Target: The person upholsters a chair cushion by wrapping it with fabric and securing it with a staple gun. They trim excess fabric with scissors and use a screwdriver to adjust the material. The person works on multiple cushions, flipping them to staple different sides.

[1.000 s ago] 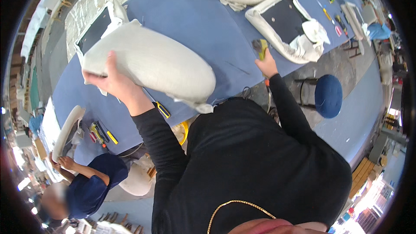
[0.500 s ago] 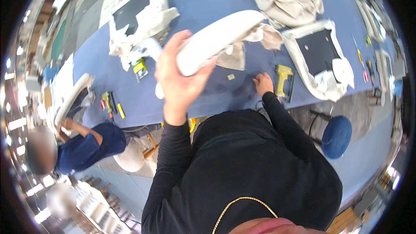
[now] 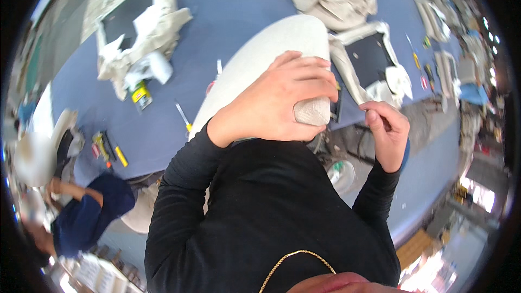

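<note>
A long cream fabric-covered cushion (image 3: 290, 38) is tilted up in front of my body, its padded face upward. My left hand (image 3: 274, 100) is closed around it, the fingers spread over a folded fabric corner. To the right of the cushion, my right hand (image 3: 386, 133) is raised with thumb and forefinger pressed together. Whatever sits in that pinch, if anything, is too small to make out. The staple gun on the table is almost wholly hidden behind my left hand and the cushion.
On the blue-covered table (image 3: 228, 0) lie cream-edged panels with dark backing (image 3: 367, 59), a stack of padded cushions (image 3: 339, 0), a yellow-labelled can (image 3: 141, 95), screwdrivers (image 3: 417, 61) and hand tools (image 3: 103, 146). A co-worker in dark blue (image 3: 84, 217) handles another cushion at the left.
My left hand has brought the cushion nearer my body and turned it. My right hand has lifted off the table and moved right, now pinched. The view has shifted right.
</note>
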The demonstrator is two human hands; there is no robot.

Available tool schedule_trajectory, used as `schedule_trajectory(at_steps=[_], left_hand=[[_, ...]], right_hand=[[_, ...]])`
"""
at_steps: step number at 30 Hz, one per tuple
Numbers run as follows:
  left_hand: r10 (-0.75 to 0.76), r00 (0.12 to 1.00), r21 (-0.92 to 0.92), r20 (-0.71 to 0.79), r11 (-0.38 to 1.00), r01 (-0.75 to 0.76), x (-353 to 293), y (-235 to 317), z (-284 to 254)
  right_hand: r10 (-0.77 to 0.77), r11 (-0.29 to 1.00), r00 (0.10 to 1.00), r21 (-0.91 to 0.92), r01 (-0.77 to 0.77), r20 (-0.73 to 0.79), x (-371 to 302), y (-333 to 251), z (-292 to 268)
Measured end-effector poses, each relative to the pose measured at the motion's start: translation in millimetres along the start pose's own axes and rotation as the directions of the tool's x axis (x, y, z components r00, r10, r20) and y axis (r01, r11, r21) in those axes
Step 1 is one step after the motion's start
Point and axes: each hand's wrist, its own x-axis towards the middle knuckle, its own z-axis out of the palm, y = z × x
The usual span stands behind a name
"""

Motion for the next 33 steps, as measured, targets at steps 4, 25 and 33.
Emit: schedule_trajectory(at_steps=[4, 25, 33], left_hand=[[-0.036, 0.999, -0.049, -0.024, 0.998, 0.035, 12.8, -3.2, 16.4], [-0.034, 0.998, -0.083, -0.06, 0.996, 0.029, 12.5, -8.7, 32.3], [-0.031, 0.997, -0.095, -0.077, 0.995, 0.024, 12.0, -8.1, 29.3]], right_hand=[[-0.171, 0.944, 0.983, -0.297, 0.143, -0.071, -9.1, -70.5, 26.7], [-0.182, 0.77, 0.959, -0.638, 0.001, -0.217, -19.8, -102.1, 69.5], [-0.198, 0.747, 0.961, -0.664, 0.02, -0.194, -16.5, -107.7, 71.3]])
